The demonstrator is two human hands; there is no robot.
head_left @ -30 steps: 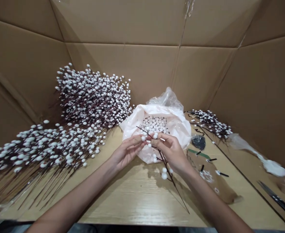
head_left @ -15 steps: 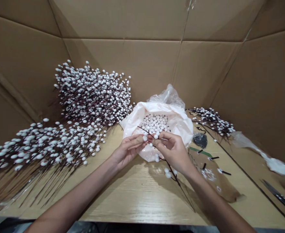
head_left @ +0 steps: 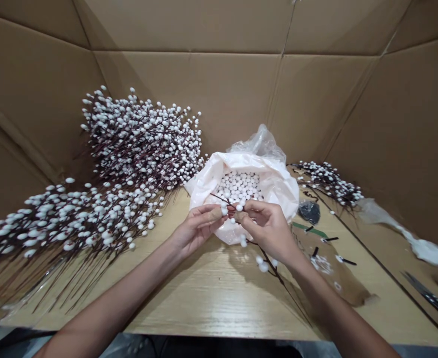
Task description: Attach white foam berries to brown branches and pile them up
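Observation:
In front of the bag, my right hand (head_left: 273, 231) is closed in a pinch on a brown artificial berry branch (head_left: 276, 273). Its bare tip points up and left, and its stem hangs below my right wrist, with several white berries along it. My left hand (head_left: 198, 226) pinches a white berry (head_left: 224, 210) against the upper part of that branch. Both sets of fingertips nearly meet there, and they hide the exact joint. Just behind them stands an open white plastic bag (head_left: 284, 191) with many loose white berries (head_left: 241, 185) inside.
Finished-looking berry branches lie in a large pile (head_left: 140, 139) and a nearer bundle (head_left: 80, 219) on the left. At right are a smaller bundle (head_left: 327, 181), a dark packet (head_left: 308, 212), brown paper (head_left: 348, 286) with small black pieces, and scissors (head_left: 428, 298). Cardboard walls (head_left: 189, 74) surround the table.
Both hands keep their pinch at nearly the same spot. The branch's lower stem has swung slightly right. The whole view has shifted a little.

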